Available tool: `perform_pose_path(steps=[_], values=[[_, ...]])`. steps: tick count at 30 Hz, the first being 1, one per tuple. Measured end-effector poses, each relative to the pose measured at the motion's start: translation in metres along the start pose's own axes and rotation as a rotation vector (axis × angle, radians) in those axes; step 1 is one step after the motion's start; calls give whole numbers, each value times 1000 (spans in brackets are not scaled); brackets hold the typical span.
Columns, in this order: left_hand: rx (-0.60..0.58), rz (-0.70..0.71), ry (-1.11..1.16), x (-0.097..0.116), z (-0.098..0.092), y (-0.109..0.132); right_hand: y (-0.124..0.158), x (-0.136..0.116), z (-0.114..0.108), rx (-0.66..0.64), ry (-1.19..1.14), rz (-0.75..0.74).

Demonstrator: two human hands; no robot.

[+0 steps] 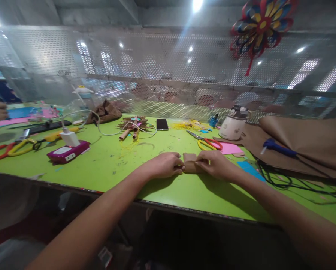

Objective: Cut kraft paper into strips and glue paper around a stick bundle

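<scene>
Brown paper (190, 167) lies folded on the desk (100, 167), just below and right of the frame's centre. The left hand (165, 165) pinches its left edge, the right hand (217, 165) its right side. Uneven pressure from the two could skew the fold; easing off too soon might let it spring open.

Left hand (164, 165) and right hand (217, 165) near each other, fingers (179, 162) bent, forearms (114, 203) aslant.
</scene>
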State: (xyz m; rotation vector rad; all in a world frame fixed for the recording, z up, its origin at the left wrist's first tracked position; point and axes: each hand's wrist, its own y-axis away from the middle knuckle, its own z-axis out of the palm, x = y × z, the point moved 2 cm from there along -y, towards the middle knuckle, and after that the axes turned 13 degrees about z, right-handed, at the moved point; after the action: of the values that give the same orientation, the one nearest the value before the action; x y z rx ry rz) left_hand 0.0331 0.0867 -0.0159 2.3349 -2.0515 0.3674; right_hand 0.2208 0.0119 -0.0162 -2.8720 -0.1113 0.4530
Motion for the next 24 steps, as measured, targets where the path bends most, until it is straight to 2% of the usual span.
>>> perform_pose_path(steps=[8,14,18,24], values=[[14,0,-34,5,-2,0,-9,5,13,-139,-148,100],[13,-54,-15,6,-5,-4,-6,5,16,-52,-85,112],[65,-109,-17,9,-2,-7,-6,5,16,-53,-90,112],[102,-3,-81,13,13,-10,-5,4,15,-38,-118,118]])
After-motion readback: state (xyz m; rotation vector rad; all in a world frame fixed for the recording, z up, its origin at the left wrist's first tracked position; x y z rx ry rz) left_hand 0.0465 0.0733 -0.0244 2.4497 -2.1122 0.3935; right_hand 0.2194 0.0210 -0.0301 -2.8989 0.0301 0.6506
